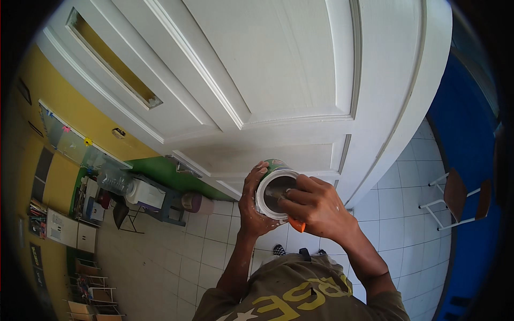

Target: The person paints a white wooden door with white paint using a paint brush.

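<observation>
My left hand [251, 201] is wrapped round the side of a paint can [274, 166], which has a green label and a white-smeared rim. The can is tilted so that its opening faces me, and its inside looks grey. In my right hand [316, 207], closed at the opening, is an orange-handled tool [296, 224]. Its handle sticks out below my fingers. My fingers and the can's wall hide its working end, so its exact kind cannot be told. Pale smears mark my left fingers. Behind the can stands a white panelled door [284, 59].
A metal door handle [184, 165] juts out left of the can. A narrow opening [112, 56] is cut through the door higher up. Beyond are a small table [171, 206], a water jug [115, 179] and a purplish bin [193, 203]. To the right, a chair [455, 192] stands by a blue wall.
</observation>
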The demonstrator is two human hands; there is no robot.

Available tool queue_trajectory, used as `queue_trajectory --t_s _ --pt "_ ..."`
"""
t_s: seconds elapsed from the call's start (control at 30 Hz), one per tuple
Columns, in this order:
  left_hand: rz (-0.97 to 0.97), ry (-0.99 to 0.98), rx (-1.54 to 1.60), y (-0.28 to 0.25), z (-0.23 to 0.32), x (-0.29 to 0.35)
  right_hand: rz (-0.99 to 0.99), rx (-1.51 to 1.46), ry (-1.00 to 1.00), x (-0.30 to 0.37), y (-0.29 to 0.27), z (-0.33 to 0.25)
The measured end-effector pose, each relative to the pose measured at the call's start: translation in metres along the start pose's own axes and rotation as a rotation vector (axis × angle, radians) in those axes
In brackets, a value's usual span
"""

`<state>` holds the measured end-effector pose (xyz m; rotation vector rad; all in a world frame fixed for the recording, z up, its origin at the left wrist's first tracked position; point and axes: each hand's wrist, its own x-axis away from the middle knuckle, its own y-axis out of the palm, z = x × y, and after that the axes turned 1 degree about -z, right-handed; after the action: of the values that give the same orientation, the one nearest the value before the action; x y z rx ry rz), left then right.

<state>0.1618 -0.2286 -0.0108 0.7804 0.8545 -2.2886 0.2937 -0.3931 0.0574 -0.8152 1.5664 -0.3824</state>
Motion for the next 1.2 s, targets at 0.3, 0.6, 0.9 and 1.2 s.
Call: queue_trajectory --t_s 0.3,0.6,0.9,1.2 --pt "-0.014 -0.03 -0.054 0.0 0.003 0.005 -0.027 -0.037 0.073 -0.005 0.005 0.002" --pt "-0.071 -0.191 -0.049 0.009 -0.002 0.036 -0.121 -0.167 0.179 0.029 0.027 -0.001" --pt "-0.184 -0.293 -0.024 0.009 -0.011 0.06 -0.118 -0.294 0.308 0.038 0.008 -0.012" --pt "-0.245 -0.244 0.021 0.001 -0.019 0.054 -0.21 -0.211 0.351 0.024 0.008 -0.03"
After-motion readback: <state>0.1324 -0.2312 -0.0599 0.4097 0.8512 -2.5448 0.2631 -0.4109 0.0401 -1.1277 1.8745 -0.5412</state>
